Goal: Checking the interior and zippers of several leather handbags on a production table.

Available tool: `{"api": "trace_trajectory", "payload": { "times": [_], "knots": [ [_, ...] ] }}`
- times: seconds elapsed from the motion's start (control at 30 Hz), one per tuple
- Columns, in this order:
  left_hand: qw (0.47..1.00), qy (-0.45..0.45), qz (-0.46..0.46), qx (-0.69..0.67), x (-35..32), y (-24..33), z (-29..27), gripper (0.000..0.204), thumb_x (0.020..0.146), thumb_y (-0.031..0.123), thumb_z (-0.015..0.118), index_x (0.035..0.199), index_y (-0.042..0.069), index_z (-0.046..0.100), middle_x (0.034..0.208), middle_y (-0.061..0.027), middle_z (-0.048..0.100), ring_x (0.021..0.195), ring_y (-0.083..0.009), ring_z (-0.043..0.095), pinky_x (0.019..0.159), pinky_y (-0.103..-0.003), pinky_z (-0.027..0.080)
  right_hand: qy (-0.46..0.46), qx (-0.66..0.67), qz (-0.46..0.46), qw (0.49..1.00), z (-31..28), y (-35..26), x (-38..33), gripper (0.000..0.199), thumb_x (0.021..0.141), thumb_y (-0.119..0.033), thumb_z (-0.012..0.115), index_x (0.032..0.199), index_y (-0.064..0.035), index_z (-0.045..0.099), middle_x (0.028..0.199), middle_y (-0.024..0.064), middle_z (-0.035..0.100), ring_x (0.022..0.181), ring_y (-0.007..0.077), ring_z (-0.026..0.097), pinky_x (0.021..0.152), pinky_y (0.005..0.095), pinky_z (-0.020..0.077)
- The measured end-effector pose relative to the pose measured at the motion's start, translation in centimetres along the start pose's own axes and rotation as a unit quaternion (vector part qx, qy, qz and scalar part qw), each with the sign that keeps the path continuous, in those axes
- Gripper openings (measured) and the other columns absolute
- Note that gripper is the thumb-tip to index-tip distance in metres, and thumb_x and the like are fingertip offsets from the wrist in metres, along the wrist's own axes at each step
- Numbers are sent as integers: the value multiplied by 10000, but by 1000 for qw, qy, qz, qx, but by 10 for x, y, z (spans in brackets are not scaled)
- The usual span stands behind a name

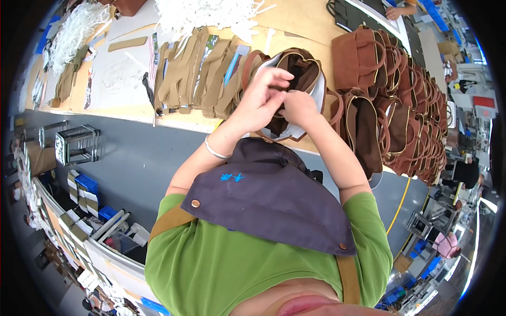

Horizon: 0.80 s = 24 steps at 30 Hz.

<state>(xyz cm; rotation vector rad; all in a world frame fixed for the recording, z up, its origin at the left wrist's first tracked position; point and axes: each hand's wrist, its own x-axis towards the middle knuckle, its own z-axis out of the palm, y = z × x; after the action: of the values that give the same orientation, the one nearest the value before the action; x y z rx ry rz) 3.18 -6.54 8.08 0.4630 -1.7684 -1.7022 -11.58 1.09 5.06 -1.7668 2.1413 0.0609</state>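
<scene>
An open brown handbag (300, 60) with a dark interior and white material along its inner sides stands at the table's front edge, right before me. Over its opening, my left hand (259, 102) has its fingers bent and apart, its thumb side close to my right hand. Closed in a pinch, my right hand (300, 108) meets it above the bag's mouth; whatever lies between its fingertips is too small or hidden to make out. Part of the bag's near side is behind my hands.
Stacked brown handbags (358, 58) crowd the right side. Left of my bag lie bundled tan strips (176, 79); white strips (205, 13) are heaped behind. A metal stool (77, 145) stands on the floor at left. Another person's hand (393, 13) shows at the far right.
</scene>
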Motion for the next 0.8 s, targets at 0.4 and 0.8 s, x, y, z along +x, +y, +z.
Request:
{"api": "trace_trajectory", "payload": {
  "times": [0.4, 0.8],
  "knots": [
    [756, -285, -66, 585, 6, -54, 10, 317, 784, 71, 621, 1091, 133, 671, 1128, -103, 609, 1074, -301, 602, 866, -423, 526, -14, 0, -36, 999, -17, 18, -32, 296, 702, -239, 815, 960, -163, 690, 975, 74, 600, 908, 274, 665, 757, 403, 536],
    [862, -267, -48, 427, 27, -60, -13, 168, 860, 84, 578, 1003, 47, 658, 980, -153, 653, 952, -345, 635, 844, -444, 501, -72, -69, -68, 993, 11, 17, -3, 144, 805, -114, 638, 934, -130, 700, 959, 91, 694, 893, 282, 686, 751, 420, 550]
  ]
}}
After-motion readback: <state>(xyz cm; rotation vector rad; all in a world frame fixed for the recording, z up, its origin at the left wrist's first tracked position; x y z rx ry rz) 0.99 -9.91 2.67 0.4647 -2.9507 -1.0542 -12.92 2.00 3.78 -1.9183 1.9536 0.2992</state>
